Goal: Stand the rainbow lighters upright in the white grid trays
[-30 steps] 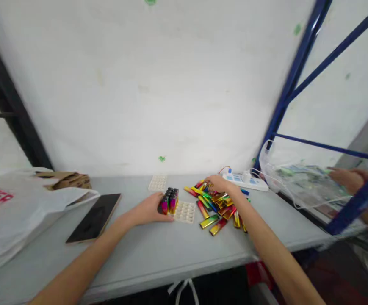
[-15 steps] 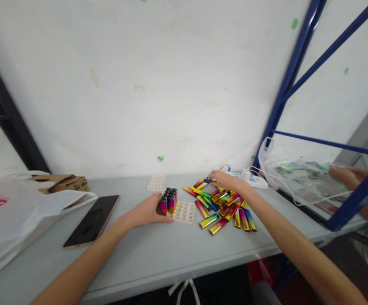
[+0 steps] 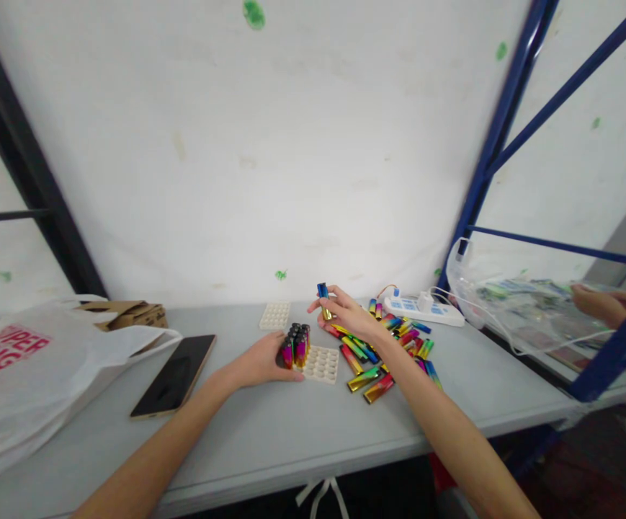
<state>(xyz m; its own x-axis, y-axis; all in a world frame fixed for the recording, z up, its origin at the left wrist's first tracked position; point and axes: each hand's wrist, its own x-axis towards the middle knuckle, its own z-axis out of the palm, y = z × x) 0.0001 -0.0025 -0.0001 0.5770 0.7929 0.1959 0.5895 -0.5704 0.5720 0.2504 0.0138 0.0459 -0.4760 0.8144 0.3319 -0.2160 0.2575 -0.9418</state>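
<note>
Fingers (image 3: 328, 306) of right hand (image 3: 348, 317) pinching one lighter (image 3: 323, 299), raised just above the tray (image 3: 320, 364). Left hand (image 3: 261, 360) curled against tray's near-left edge, steadying. Loading step; next: drop upright beside standing lighters (image 3: 296, 344). Loose pile (image 3: 385, 353) right of tray on worktop (image 3: 291, 432).

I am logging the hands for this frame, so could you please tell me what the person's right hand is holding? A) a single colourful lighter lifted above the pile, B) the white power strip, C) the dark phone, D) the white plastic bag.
A: the right hand pinches one colourful lighter upright above the pile of lighters.
</note>
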